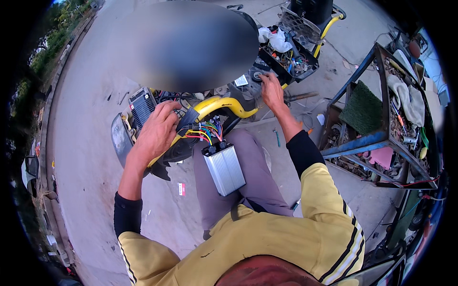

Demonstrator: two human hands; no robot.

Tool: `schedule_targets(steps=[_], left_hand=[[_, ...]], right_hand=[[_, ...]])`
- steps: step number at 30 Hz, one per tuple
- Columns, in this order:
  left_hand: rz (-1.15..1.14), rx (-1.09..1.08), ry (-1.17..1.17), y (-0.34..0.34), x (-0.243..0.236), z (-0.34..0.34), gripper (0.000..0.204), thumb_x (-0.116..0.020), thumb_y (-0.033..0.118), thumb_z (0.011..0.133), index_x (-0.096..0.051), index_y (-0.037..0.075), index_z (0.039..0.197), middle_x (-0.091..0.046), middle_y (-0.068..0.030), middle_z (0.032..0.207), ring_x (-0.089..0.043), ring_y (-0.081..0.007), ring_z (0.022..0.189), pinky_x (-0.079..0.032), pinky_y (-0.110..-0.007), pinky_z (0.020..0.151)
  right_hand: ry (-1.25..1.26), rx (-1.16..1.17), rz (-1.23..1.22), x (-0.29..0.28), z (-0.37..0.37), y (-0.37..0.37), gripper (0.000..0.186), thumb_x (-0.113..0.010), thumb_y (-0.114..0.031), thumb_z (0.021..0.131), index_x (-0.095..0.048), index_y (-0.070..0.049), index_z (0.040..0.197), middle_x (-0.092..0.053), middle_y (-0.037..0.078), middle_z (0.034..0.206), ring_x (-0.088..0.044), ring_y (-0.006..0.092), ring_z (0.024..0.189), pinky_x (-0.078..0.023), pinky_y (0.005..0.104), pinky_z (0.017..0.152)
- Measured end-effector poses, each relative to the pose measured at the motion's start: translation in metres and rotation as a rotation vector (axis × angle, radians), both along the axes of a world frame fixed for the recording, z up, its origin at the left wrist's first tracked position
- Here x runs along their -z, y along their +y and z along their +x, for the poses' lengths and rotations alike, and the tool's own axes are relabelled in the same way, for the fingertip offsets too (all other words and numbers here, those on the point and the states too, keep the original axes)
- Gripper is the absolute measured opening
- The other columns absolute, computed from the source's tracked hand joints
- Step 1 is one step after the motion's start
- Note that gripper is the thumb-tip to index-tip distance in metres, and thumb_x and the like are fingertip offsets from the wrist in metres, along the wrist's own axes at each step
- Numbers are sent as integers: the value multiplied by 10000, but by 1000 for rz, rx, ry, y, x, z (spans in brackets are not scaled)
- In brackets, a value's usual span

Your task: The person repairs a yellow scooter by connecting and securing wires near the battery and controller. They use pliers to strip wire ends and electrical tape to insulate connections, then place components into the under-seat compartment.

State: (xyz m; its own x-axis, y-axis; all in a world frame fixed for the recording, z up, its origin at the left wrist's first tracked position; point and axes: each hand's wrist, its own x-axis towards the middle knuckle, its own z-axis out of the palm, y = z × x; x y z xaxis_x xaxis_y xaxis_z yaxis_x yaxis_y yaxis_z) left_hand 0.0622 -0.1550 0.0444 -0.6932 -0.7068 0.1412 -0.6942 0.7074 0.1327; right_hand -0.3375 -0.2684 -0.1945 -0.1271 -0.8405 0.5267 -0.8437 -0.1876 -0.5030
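Note:
My left hand point(160, 125) rests beside the scooter's yellow frame tube point(217, 104), fingers bent but apart, its fingertips near dark wrapping and cables. My right hand point(271, 91) reaches farther out; its thumb and forefinger close at a round black part point(257, 76), and what they grip, if anything, is too small to make out. A silver finned controller box point(224, 169) lies across my thighs. Coloured wires point(210, 128) run from its top end toward the frame. Another finned box point(142, 107) sits left of the frame, next to the dark front shell point(122, 136).
A large blurred patch hides the scooter's far middle. Beyond my right hand stands an open tray point(296, 66) of tangled wires, with a white cloth point(275, 40) on it. At right is a rusty metal rack point(360, 143) filled with tools and scrap. A small pen-like tool point(276, 137) lies on the concrete.

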Motion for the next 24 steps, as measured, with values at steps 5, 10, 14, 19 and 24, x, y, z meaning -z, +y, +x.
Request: schedule_targets(steps=[5,10,14,19,24], left_hand=[[-41,-56,20,6,-8,-4,216,-706,-49,867,-616,3,1055,-554,-156,1450,-501,-395,1436,-463,-486,1164],[-34,-82,22,10,-5,1,225,-724,-38,906,-642,10,1110,-566,-162,1442,-515,-401,1425,-454,-490,1174],[-108,-134,118,16,-7,-5,265,-748,-10,918,-662,17,1167,-580,-161,1437,-531,-394,1417,-459,-495,1168],[-203,-222,430,43,9,-5,168,-709,-58,956,-639,10,1093,-611,-181,1412,-633,-358,1282,-514,-453,1089],[107,-130,763,72,22,-78,431,-713,-96,933,-599,23,1332,-549,-171,1519,-637,-311,1285,-562,-413,1034]], right_hand=[[237,-14,308,16,-11,-41,337,-642,-27,929,-749,-115,1236,-596,127,1346,-646,367,1252,-576,490,1017],[204,-67,332,7,-13,-51,256,-656,-46,969,-733,-56,1213,-601,125,1397,-647,380,1271,-553,492,1025],[-112,-60,168,-1,-22,-39,228,-674,-101,1020,-709,-33,1234,-654,135,1289,-700,324,1123,-561,458,941],[-880,-213,257,-46,5,57,283,-682,-200,1081,-680,15,1265,-669,52,837,-605,119,712,-503,306,658],[-1274,-378,311,-98,35,157,393,-681,-261,1112,-604,34,1361,-661,28,901,-576,93,712,-450,249,603]])
